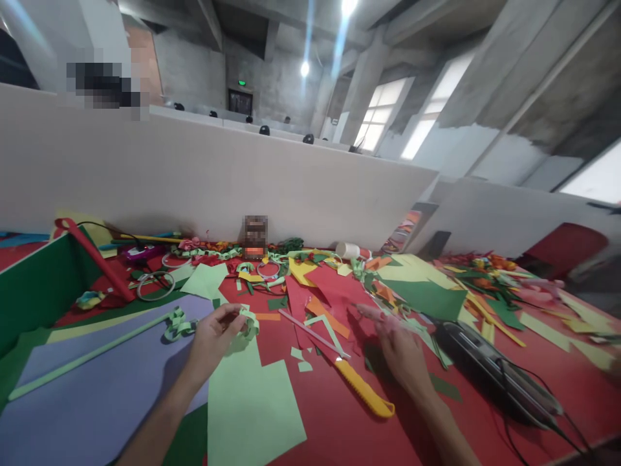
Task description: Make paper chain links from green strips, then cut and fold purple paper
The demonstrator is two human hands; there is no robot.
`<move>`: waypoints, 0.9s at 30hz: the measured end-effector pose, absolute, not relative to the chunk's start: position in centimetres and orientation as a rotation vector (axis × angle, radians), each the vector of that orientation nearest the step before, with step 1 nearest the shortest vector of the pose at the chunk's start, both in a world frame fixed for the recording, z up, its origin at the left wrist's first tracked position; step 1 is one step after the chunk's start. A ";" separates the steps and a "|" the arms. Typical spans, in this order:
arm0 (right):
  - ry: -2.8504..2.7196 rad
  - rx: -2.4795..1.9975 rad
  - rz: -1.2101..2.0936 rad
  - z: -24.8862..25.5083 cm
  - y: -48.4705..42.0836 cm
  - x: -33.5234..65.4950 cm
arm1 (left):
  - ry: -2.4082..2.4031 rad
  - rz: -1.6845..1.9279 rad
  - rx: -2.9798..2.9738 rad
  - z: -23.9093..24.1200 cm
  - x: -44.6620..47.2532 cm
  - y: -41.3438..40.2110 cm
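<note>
Pinching a curly light green paper strip (251,323), the left hand (220,331) has its thumb and fingers closed on it. The curl is held up just over the top part of a light green paper sheet (252,408). The right hand (395,336) is open, with blurry fingers spread out near the big red paper (334,285); it is hard to tell if they touch anything.

Between the two hands, a yellow knife (366,390) lies slanted on the red tabletop (330,437), and a thin pink strip (310,331) is near its top end. Left of the left hand, a long light green paper stick (92,356) with a curly end lies on purple paper (63,414). Right of the right hand is a dark gadget (495,372) with black cords.
</note>
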State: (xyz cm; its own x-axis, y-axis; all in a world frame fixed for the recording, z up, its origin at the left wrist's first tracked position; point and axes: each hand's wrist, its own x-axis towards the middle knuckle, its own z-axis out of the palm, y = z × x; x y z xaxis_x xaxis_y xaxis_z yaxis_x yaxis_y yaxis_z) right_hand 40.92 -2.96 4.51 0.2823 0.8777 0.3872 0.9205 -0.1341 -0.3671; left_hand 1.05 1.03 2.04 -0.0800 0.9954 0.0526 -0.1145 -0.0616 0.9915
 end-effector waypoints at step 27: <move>-1.694 -1.203 0.847 4.4 -1.5 20.3 | 1.059 1.384 1.162 1.3 1.1 1.0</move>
State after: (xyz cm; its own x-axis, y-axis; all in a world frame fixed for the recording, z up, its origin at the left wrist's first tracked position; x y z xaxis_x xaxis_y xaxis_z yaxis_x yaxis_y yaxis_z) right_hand 20.35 -1.53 4.42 -0.1568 0.9522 0.2621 0.3621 0.3023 -0.8817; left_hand 1.13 1.04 1.35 -0.0382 0.9929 0.1122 -0.1517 -0.1168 0.9815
